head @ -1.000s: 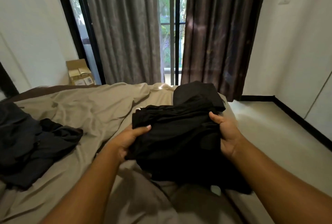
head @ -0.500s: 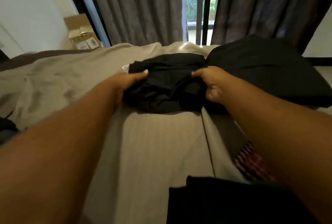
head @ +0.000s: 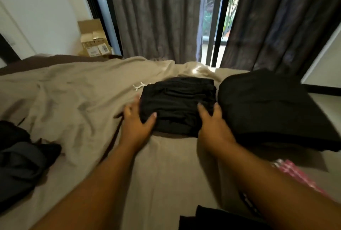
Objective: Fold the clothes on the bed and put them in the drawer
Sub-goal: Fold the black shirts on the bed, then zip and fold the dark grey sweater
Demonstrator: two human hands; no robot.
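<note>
- The folded black garment [head: 177, 107] lies flat on the tan bed sheet [head: 88, 104], toward the far side of the bed, with a hand at each near corner. That bracketing looks meant to square the bundle and stop its layers from sliding open.
- The left hand [head: 137, 120] sits at the garment's near-left corner. Its fingers are spread and fairly straight beside the edge, with the thumb laid over the top. It touches the cloth rather than clasping it.
- The right hand [head: 212, 124] rests on the near-right corner, its straight fingers pressing down on the top layer. Nothing looks pinched, though blur softens the fingertips, so a light hold under the edge may be hidden.
- Just to the garment's right, nearly touching it, sits a larger folded black piece [head: 267, 111]. Setting the two side by side probably keeps finished items together for one trip to the drawer, which is not in view.
- The garment is a compact rectangle, several layers thick. It is matte black, with fine wrinkles across the top and a slightly uneven near edge. A white drawstring [head: 139, 86] pokes out at its far-left corner.
- A loose heap of dark clothes [head: 20, 157] lies well apart at the left edge of the bed, unfolded, so I judge that more folding is left to do.
</note>
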